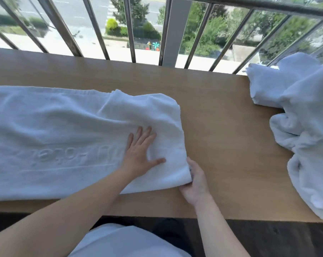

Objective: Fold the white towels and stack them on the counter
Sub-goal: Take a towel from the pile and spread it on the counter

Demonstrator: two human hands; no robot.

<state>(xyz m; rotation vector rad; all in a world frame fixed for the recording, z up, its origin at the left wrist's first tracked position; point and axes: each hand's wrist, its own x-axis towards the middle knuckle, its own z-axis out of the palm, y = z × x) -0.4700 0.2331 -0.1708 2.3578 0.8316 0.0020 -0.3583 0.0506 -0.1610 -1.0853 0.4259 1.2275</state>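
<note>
A long white towel (55,130) with raised lettering lies flat across the left and middle of the wooden counter (222,145). Its right end is doubled over into a rounded fold. My left hand (140,151) rests flat on that folded end, fingers spread. My right hand (196,180) pinches the near right corner of the same towel at the fold. A heap of unfolded white towels (301,127) sits crumpled at the counter's right end, apart from both hands.
Metal railing bars (129,30) with glass run along the counter's far edge. The near edge of the counter drops to a dark floor (268,240). Bare wood shows between the flat towel and the heap.
</note>
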